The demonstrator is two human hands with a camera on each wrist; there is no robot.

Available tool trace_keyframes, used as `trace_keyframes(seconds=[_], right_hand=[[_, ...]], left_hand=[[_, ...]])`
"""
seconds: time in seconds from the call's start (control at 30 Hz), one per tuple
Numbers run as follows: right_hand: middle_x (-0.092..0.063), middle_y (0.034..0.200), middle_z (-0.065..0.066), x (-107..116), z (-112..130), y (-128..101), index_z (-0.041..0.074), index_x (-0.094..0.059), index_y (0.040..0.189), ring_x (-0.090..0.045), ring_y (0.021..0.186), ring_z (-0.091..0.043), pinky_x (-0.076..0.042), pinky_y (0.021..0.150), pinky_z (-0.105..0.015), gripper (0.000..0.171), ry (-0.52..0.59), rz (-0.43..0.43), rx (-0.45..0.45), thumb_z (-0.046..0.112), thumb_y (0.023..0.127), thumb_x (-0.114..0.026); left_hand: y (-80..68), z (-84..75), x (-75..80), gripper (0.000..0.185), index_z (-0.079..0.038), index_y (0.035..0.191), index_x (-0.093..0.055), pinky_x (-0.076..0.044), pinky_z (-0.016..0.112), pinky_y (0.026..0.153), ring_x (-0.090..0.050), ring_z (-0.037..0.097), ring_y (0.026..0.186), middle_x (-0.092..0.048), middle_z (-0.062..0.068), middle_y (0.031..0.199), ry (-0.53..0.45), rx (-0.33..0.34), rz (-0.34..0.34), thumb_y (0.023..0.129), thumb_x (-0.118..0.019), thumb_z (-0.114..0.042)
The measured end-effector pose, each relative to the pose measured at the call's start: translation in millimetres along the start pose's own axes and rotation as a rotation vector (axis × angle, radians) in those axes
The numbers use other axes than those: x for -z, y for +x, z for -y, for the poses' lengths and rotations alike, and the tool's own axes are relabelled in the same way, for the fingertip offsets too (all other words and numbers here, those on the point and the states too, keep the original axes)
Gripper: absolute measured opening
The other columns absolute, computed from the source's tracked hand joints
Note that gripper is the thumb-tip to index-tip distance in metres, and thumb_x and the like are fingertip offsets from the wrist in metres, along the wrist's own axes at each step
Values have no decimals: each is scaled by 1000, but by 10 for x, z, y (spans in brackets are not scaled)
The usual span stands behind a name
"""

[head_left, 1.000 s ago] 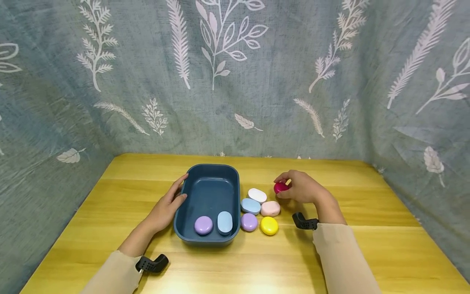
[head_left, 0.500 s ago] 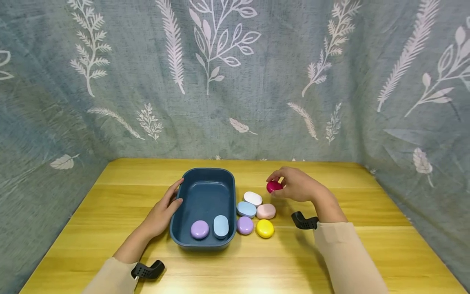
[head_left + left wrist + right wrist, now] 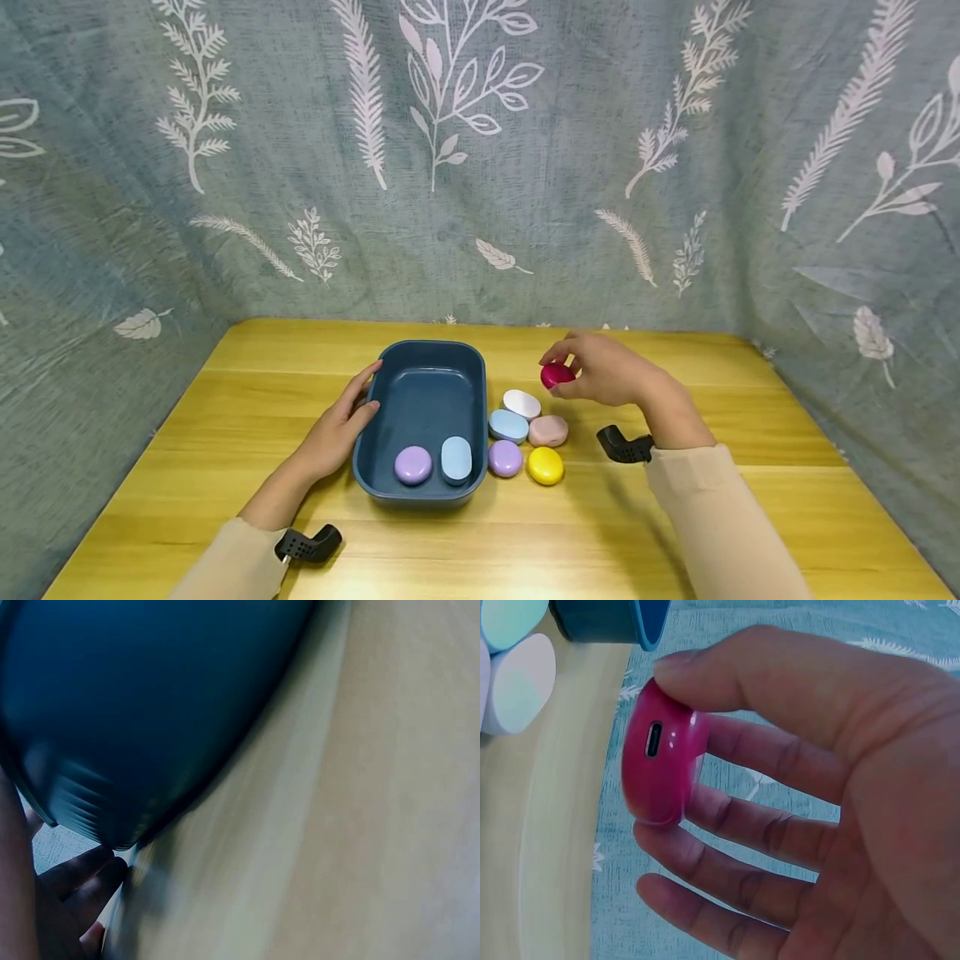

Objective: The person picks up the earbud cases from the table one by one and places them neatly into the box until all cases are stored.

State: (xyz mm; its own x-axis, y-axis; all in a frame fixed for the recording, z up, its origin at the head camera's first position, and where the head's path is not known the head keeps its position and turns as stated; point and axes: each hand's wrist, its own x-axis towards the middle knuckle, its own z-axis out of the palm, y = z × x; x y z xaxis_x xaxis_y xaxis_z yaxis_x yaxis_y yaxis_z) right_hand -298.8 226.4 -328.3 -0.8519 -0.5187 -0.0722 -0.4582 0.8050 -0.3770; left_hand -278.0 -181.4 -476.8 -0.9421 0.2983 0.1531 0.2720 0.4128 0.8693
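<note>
In the head view my right hand [image 3: 611, 371] pinches a magenta earbud charging case [image 3: 556, 375] between thumb and fingers, up off the table. The right wrist view shows the small charging port in the edge of this earbud case [image 3: 660, 754]. My left hand [image 3: 335, 433] rests against the left side of a dark blue rectangular bin [image 3: 360, 450], fingers fairly straight along its wall. Fingers [image 3: 86, 885] of that hand touch the bin's outer wall [image 3: 135, 735] in the left wrist view. Inside the bin lie a lilac rounded case [image 3: 413, 465] and a light blue oval one [image 3: 456, 460].
Right of the bin several cases lie close together: a white one [image 3: 522, 405], a light blue one [image 3: 508, 426], a pale pink one [image 3: 548, 431], a lilac one [image 3: 506, 458] and a yellow one [image 3: 545, 466]. A patterned cloth [image 3: 480, 208] hangs behind the wooden table [image 3: 712, 517].
My right hand has lifted the magenta earbud case and brought it slightly left. The left hand stays on the bin. The head view has shifted a little.
</note>
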Motion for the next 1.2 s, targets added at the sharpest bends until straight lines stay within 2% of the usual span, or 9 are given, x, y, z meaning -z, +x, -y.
trace_keyframes(seconds=[0.3, 0.6, 0.83, 1.2], right_hand=[[-66, 114, -4, -17, 157, 61, 17, -74, 125, -69, 99, -19, -57, 85, -35, 34, -14, 18, 43, 21, 91, -77], [-67, 114, -3, -35, 286, 148, 15, -75, 124, -68, 99, -19, -55, 85, -35, 34, -9, 8, 92, 19, 90, -77], [-67, 114, -1, -61, 386, 222, 18, -75, 124, -67, 99, -18, -55, 83, -32, 34, -16, 10, 108, 20, 90, -77], [-68, 116, -2, -140, 483, 313, 14, -75, 127, -67, 98, -17, -55, 84, -31, 38, -17, -8, 157, 22, 90, -77]], left_hand=[[-7, -11, -1, 58, -38, 165, -22, -29, 62, 123, -34, 41, 154, -35, 20, 166, 7, 2, 4, 112, -45, -28], [6, 12, 2, 58, -39, 165, -22, -31, 62, 123, -34, 41, 154, -36, 21, 165, 22, 1, 6, 112, -44, -30], [11, 31, 9, 57, -40, 164, -22, -32, 63, 122, -32, 41, 155, -33, 20, 167, 5, -4, 3, 112, -45, -31], [0, 16, 5, 57, -40, 164, -24, -34, 64, 120, -34, 41, 154, -36, 21, 165, 0, 5, -2, 112, -46, -34]])
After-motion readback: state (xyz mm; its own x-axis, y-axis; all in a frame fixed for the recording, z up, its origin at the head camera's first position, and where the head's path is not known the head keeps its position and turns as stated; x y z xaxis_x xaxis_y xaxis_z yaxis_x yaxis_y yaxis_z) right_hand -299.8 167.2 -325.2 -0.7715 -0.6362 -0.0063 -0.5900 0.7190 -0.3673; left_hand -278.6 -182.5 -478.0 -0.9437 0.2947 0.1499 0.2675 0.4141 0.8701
